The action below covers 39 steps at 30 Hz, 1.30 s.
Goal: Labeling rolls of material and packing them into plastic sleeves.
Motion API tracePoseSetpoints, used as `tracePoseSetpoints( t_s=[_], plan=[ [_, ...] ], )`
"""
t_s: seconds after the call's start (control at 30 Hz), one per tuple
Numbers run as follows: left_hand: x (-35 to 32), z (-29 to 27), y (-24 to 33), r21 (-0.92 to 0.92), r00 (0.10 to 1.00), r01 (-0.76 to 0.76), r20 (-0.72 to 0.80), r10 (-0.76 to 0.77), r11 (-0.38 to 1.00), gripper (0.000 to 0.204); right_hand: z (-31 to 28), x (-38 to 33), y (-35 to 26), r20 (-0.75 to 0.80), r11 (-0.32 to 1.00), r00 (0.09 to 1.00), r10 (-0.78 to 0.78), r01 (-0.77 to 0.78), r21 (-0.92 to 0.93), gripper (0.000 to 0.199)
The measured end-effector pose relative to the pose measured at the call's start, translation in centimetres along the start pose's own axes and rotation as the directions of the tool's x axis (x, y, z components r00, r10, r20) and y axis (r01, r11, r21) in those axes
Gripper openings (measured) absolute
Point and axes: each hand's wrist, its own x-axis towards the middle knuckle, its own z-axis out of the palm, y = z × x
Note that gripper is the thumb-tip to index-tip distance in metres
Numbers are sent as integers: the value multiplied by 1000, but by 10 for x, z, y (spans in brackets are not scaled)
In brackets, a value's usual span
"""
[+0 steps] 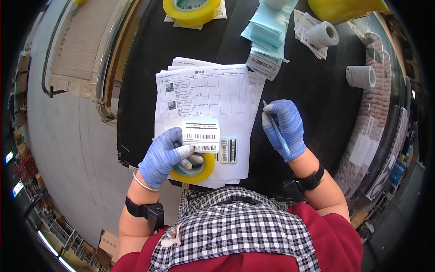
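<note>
My left hand (159, 158), in a blue glove with grey fingertips, pinches white barcode labels (201, 130) between thumb and fingers. Just below those fingers lies a yellow roll of tape (206, 172); whether they touch it I cannot tell. Printed sheets (204, 97) with a table and small pictures are stacked under the labels, at the middle of the dark table. Narrow barcode stickers (228, 150) lie on the sheets, right of the held labels. Right of the stack, my right hand (292, 127), gloved alike, is closed around a light blue pen (279, 138), its tip pointing up and away.
Another yellow tape roll (190, 12) sits at the far edge. Folded light blue label strips (267, 34) lie behind the sheets. White label rolls (324, 35) (361, 77) stand at the right, beside a long package with a braided pattern (374, 99). A cart (81, 45) is at the left.
</note>
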Motion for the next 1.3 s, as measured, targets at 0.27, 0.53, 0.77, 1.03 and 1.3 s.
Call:
tracePoseSetpoints(
  t_s=[0.27, 0.53, 0.77, 1.03, 1.3],
  plan=[
    [-9, 39, -6, 198, 999, -22, 43, 13, 980, 37, -72, -47, -57, 292, 887, 899, 325, -397, 235, 33],
    [-8, 121, -35, 421, 909, -186, 416, -6, 887, 54, -104, -116, -101, 361, 273, 695, 622, -625, 732, 27],
    [-40, 233, -54, 628, 630, -765, 680, 376, 145, 81, -211, -240, -80, 345, 413, 727, 593, -643, 645, 36],
    [-70, 461, -173, 576, 524, -471, 792, -313, 668, 31, -346, -434, -67, 168, 399, 804, 571, -451, 798, 52],
    [-92, 662, -290, 651, 345, -354, 758, -553, 672, 39, -467, -601, -25, -51, 414, 798, 600, -255, 874, 52]
  ],
)
